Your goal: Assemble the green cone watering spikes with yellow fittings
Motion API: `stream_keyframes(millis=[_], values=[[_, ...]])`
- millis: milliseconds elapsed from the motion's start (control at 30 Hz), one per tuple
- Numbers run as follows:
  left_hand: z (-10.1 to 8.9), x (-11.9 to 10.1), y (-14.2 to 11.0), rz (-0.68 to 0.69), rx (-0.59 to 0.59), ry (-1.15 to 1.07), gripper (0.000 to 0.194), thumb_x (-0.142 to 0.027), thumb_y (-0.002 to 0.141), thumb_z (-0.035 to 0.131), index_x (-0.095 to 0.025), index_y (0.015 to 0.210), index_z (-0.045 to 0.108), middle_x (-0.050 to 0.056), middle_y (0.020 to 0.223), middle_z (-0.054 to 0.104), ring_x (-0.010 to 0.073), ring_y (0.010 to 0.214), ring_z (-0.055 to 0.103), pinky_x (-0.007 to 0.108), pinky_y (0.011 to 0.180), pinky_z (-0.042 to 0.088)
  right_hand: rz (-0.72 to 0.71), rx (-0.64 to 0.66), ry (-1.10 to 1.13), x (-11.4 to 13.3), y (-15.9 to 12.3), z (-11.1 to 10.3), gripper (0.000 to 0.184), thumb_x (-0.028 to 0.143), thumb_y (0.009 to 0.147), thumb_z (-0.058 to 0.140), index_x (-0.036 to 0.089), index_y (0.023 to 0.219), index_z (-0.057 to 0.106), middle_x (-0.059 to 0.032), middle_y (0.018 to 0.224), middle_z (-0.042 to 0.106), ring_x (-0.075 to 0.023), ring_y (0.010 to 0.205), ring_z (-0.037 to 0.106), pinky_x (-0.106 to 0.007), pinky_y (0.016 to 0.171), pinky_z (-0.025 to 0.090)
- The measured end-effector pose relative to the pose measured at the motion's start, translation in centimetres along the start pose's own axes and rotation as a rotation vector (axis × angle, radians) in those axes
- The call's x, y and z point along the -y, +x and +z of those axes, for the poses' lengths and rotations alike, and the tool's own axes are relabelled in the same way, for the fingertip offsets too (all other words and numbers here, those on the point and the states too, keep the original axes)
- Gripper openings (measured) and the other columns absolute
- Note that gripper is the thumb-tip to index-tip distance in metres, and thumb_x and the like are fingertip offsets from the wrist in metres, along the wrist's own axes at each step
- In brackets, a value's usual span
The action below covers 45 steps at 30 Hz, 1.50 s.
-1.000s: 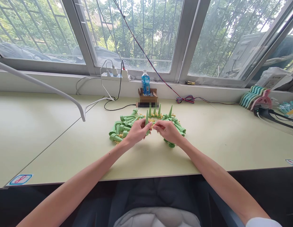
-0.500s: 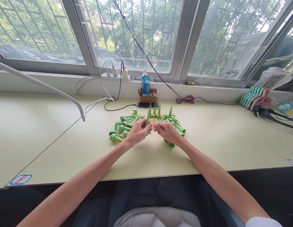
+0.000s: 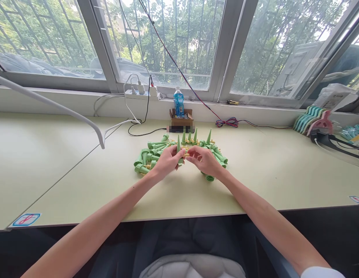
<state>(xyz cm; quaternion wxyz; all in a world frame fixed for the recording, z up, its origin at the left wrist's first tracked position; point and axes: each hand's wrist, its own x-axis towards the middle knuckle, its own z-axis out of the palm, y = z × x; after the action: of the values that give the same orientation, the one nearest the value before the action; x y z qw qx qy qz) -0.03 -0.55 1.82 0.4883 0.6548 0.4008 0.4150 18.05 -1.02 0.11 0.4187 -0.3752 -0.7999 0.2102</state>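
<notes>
My left hand [image 3: 167, 162] is closed around a green cone-shaped watering spike [image 3: 178, 143], its tip pointing up. From the side of this spike a small yellow valve [image 3: 186, 155] sticks out to the right. The thumb and forefinger of my right hand [image 3: 205, 160] pinch at the valve's outer end; the exact contact is too small to make out. Left of my hands lies a heap of green spikes [image 3: 156, 146], some with yellow valves. More spikes [image 3: 221, 157] lie to the right, and several stand upright behind, such as one spike [image 3: 195, 136].
Behind the spikes, a blue bottle [image 3: 178, 103] stands in a small cardboard box [image 3: 183, 121]. A white tube [image 3: 66, 108] arches over the table's left side. A coiled cable [image 3: 227, 122], hangers [image 3: 309, 119] and a black headband-like item [image 3: 338, 143] are at the right.
The spike in my left hand has shifted slightly left and down. My right hand's fingers have loosened and spread a little around the end of the yellow valve.
</notes>
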Motion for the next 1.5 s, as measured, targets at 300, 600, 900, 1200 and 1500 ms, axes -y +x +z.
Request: stream_keyframes(millis=[300,600,900,1200,1500], values=[[-0.02,-0.08,-0.09,0.008,0.025,0.010,0.036,-0.052,0.081,0.062,-0.016,0.081,0.055,0.003,0.072,0.059,0.0139,0.064,0.060,0.020,0.042,0.043,-0.008,0.017,-0.024,-0.26,-0.07,0.10,0.021,0.037,0.094,0.051,0.018,0.090,0.061,-0.0023,0.076,0.064,-0.0129,0.065,0.056,-0.026,0.062,0.045],[0.04,-0.29,-0.20,0.005,0.053,0.021,0.036,-0.052,0.080,0.063,-0.017,0.082,0.057,0.003,0.073,0.060,0.0151,0.065,0.061,0.020,0.040,0.041,0.007,0.043,-0.033,-0.49,-0.06,0.10,0.035,0.041,0.097,0.044,0.017,0.075,0.057,0.0002,0.064,0.056,-0.0103,0.056,0.046,-0.024,0.057,0.041],[0.06,-0.20,-0.14,-0.002,0.042,0.011,0.036,-0.052,0.080,0.063,-0.017,0.079,0.055,0.004,0.073,0.061,0.0152,0.066,0.061,0.020,0.041,0.042,0.035,0.048,-0.050,-0.14,-0.07,0.00,0.036,0.045,0.097,0.041,0.018,0.083,0.059,0.0003,0.066,0.059,-0.0093,0.053,0.045,-0.023,0.055,0.039],[0.02,0.14,0.01,0.012,0.038,-0.005,0.034,-0.051,0.082,0.062,-0.017,0.081,0.056,0.002,0.073,0.059,0.0138,0.064,0.060,0.020,0.041,0.042,0.001,0.036,-0.024,-0.44,-0.07,0.13,0.021,0.039,0.093,0.053,0.019,0.094,0.059,-0.0029,0.082,0.065,-0.0124,0.064,0.056,-0.026,0.061,0.045],[0.06,-0.17,-0.19,0.004,0.071,0.013,0.032,-0.048,0.084,0.060,-0.017,0.084,0.056,0.004,0.078,0.061,0.0143,0.066,0.061,0.019,0.040,0.041,-0.008,0.067,-0.033,-0.61,-0.09,0.16,0.031,0.038,0.098,0.042,0.018,0.079,0.057,0.0001,0.069,0.058,-0.0101,0.058,0.047,-0.024,0.060,0.041]])
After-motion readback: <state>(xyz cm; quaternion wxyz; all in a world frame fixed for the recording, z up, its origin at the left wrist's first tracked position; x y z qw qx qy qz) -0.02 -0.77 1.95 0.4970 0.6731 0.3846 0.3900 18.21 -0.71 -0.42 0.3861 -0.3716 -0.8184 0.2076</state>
